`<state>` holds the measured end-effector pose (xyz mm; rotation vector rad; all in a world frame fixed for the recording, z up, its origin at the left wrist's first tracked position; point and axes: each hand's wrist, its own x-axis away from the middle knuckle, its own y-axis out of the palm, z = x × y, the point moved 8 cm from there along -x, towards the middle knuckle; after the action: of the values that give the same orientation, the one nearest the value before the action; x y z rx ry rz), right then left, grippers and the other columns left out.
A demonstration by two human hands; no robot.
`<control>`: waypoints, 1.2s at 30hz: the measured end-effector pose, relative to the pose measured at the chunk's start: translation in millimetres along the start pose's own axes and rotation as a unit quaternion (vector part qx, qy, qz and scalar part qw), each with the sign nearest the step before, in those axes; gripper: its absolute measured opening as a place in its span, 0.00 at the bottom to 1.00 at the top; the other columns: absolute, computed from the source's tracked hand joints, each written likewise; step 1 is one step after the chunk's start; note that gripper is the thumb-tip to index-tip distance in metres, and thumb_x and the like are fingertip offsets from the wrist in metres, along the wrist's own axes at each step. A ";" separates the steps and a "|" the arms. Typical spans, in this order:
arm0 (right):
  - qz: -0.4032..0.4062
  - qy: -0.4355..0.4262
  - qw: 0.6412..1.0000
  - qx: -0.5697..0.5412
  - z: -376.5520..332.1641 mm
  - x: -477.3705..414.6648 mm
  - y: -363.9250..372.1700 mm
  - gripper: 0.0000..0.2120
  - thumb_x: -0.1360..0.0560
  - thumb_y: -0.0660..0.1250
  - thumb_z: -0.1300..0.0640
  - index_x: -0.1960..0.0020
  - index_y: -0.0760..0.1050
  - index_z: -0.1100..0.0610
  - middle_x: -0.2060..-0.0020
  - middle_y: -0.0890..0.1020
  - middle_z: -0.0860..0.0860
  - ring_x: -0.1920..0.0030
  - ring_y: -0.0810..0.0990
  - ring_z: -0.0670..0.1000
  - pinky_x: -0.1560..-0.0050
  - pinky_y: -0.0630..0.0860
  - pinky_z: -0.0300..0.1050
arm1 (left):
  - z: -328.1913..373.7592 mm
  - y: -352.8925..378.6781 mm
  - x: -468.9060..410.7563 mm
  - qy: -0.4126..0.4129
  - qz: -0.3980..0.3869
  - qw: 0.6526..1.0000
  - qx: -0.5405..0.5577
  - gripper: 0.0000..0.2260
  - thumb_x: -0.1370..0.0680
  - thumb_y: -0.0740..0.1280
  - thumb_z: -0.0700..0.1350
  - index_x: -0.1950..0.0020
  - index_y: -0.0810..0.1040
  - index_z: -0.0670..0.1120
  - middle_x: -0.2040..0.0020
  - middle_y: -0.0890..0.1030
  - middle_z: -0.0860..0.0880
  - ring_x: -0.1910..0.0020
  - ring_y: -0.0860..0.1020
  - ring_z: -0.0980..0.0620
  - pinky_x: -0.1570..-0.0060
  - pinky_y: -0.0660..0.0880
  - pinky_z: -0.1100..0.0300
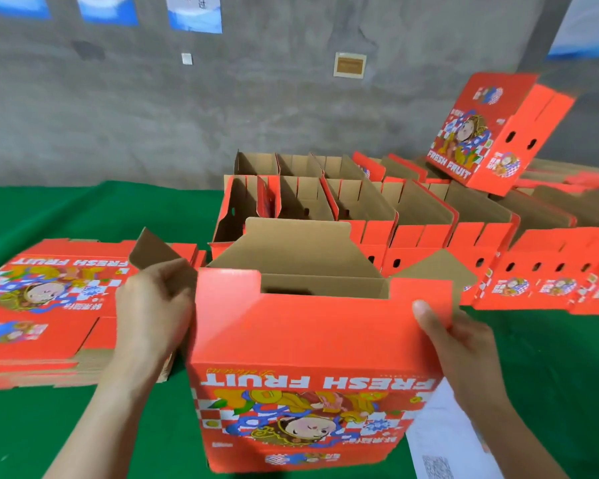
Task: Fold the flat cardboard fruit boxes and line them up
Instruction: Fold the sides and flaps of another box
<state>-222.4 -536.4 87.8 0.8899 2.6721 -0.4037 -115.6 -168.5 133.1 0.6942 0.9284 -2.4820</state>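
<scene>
A red cardboard fruit box (308, 344), printed "FRESH FRUIT" upside down, stands opened up in front of me with its brown flaps raised. My left hand (153, 312) grips the box's left side flap. On the right edge of the near panel my right hand (460, 344) holds on, thumb pressed on the red face. A stack of flat boxes (45, 305) lies to the left. Several folded boxes (377, 216) stand in rows behind.
A green cloth (83, 209) covers the table. One folded box (491, 133) sits tilted on top of the rows at the back right. A white paper sheet (440, 440) with a QR code lies at the lower right. A grey concrete wall rises behind.
</scene>
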 end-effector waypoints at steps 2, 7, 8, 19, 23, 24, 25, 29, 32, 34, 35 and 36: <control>-0.005 0.020 1.000 0.017 6.5 -1.1 3.9 0.19 0.28 0.72 0.55 0.77 0.75 0.51 0.82 0.71 0.43 0.79 0.67 0.40 0.75 0.64 0.31 | 4.1 -3.2 3.8 0.011 0.016 1.000 -0.022 0.11 0.32 0.64 0.38 0.54 0.83 0.39 0.58 0.82 0.34 0.57 0.81 0.35 0.64 0.67 0.56; -0.036 0.047 0.997 0.041 11.6 -7.4 8.3 0.10 0.28 0.72 0.58 0.68 0.80 0.58 0.66 0.83 0.46 0.62 0.80 0.52 0.56 0.77 0.48 | -22.2 2.6 8.5 -0.098 0.001 0.991 0.089 0.20 0.30 0.68 0.34 0.39 0.80 0.43 0.50 0.84 0.43 0.55 0.80 0.46 0.56 0.71 0.58; -0.037 0.049 0.997 0.055 8.1 -7.9 9.1 0.07 0.28 0.72 0.59 0.65 0.81 0.56 0.58 0.85 0.47 0.56 0.82 0.53 0.51 0.78 0.52 | -23.4 6.8 10.3 -0.119 -0.030 0.982 0.143 0.22 0.30 0.70 0.33 0.37 0.78 0.44 0.49 0.83 0.50 0.54 0.80 0.54 0.54 0.71 0.63; -0.083 -0.026 0.969 0.232 -9.8 -12.7 19.8 0.25 0.30 0.75 0.56 0.35 0.75 0.60 0.33 0.74 0.49 0.33 0.70 0.46 0.36 0.61 0.34 | 8.2 16.9 8.2 0.032 -0.176 0.979 -0.097 0.53 0.41 0.82 0.41 0.23 0.55 0.42 0.25 0.59 0.39 0.28 0.61 0.41 0.31 0.60 0.54; -0.103 -0.064 0.955 0.271 -20.7 -14.9 21.0 0.37 0.32 0.76 0.55 0.27 0.64 0.56 0.30 0.69 0.50 0.30 0.66 0.51 0.34 0.60 0.40 | 20.7 21.7 6.6 0.091 -0.189 0.968 -0.135 0.52 0.42 0.82 0.40 0.24 0.57 0.41 0.21 0.47 0.45 0.24 0.51 0.46 0.27 0.55 0.54; -0.116 -0.080 0.946 0.292 -25.9 -16.1 21.8 0.38 0.32 0.75 0.53 0.26 0.63 0.53 0.29 0.68 0.48 0.29 0.65 0.51 0.33 0.60 0.44 | 23.4 22.8 7.0 0.104 -0.189 0.967 -0.137 0.52 0.42 0.82 0.40 0.24 0.57 0.40 0.21 0.46 0.46 0.24 0.52 0.45 0.27 0.55 0.53; -0.128 -0.102 0.930 0.330 -30.6 -17.6 23.4 0.37 0.32 0.75 0.51 0.27 0.63 0.50 0.27 0.66 0.46 0.29 0.64 0.52 0.31 0.58 0.48 | 25.8 24.1 7.3 0.117 -0.188 0.966 -0.135 0.52 0.42 0.82 0.39 0.24 0.58 0.40 0.21 0.46 0.46 0.24 0.52 0.45 0.26 0.56 0.52; -0.209 -0.190 0.777 0.563 -43.9 -18.3 46.2 0.33 0.30 0.66 0.40 0.27 0.59 0.40 0.23 0.45 0.39 0.24 0.42 0.59 0.30 0.33 0.63 | 36.8 31.4 11.7 0.146 -0.194 0.965 -0.099 0.53 0.41 0.82 0.40 0.23 0.55 0.42 0.22 0.44 0.52 0.23 0.48 0.53 0.29 0.50 0.63; -0.286 -0.233 0.679 0.635 -46.0 -13.2 70.5 0.35 0.28 0.62 0.45 0.25 0.52 0.43 0.23 0.40 0.44 0.25 0.34 0.60 0.34 0.29 0.67 | 44.0 40.1 16.2 0.174 -0.208 0.960 -0.071 0.53 0.40 0.81 0.39 0.23 0.53 0.42 0.25 0.40 0.59 0.26 0.47 0.62 0.35 0.44 0.77; -0.325 -0.212 0.648 0.656 -45.9 -15.8 77.1 0.40 0.28 0.64 0.49 0.23 0.45 0.46 0.24 0.36 0.47 0.24 0.39 0.61 0.29 0.41 0.66 | 46.1 40.4 17.9 0.188 -0.199 0.960 -0.055 0.50 0.39 0.80 0.38 0.23 0.55 0.43 0.25 0.41 0.61 0.27 0.48 0.63 0.38 0.44 0.83; -0.339 -0.197 0.642 0.659 -46.3 -18.4 77.9 0.43 0.28 0.66 0.52 0.23 0.43 0.47 0.25 0.33 0.47 0.24 0.43 0.60 0.29 0.49 0.63 | 49.1 38.7 19.7 0.203 -0.195 0.958 -0.046 0.48 0.37 0.80 0.39 0.23 0.56 0.44 0.24 0.43 0.60 0.26 0.49 0.63 0.36 0.45 0.81; -0.349 -0.185 0.639 0.660 -47.3 -20.8 78.4 0.44 0.28 0.66 0.54 0.23 0.42 0.47 0.25 0.31 0.48 0.25 0.46 0.60 0.30 0.55 0.59 | 52.7 37.0 22.2 0.224 -0.196 0.954 -0.033 0.46 0.35 0.79 0.40 0.23 0.58 0.46 0.23 0.46 0.59 0.26 0.50 0.62 0.33 0.48 0.77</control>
<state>-167.1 -470.6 125.4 -0.1716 1.8131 -2.5284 -130.3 -234.9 136.8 1.1806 1.4251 -2.6609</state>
